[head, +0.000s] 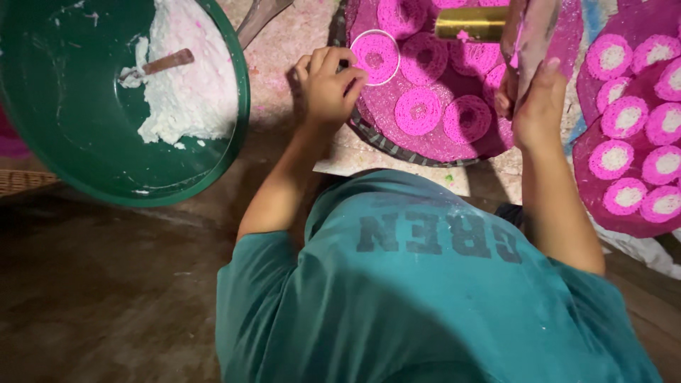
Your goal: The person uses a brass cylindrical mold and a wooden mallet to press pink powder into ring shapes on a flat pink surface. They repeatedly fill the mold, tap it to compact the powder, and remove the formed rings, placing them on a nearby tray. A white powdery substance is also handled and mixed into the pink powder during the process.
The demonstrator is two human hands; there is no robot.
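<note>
My left hand (327, 85) pinches the edge of a thin white ring (375, 57) that lies around a pink lacy round on a round tray (397, 147). Several more pink lacy rounds (418, 110) lie on the pink mat in that tray. My right hand (539, 99) grips the pink-stained wooden handle of a press (530, 35) held over the tray's right side. The press's brass cylinder (472, 23) points to the left above the rounds.
A big green bowl (71, 142) at the left holds white dough (188, 78) and a wooden-handled spoon (164, 63). At the right a second pink mat (589, 202) carries several pink rounds with white centres (613, 157). My teal shirt (425, 298) fills the foreground.
</note>
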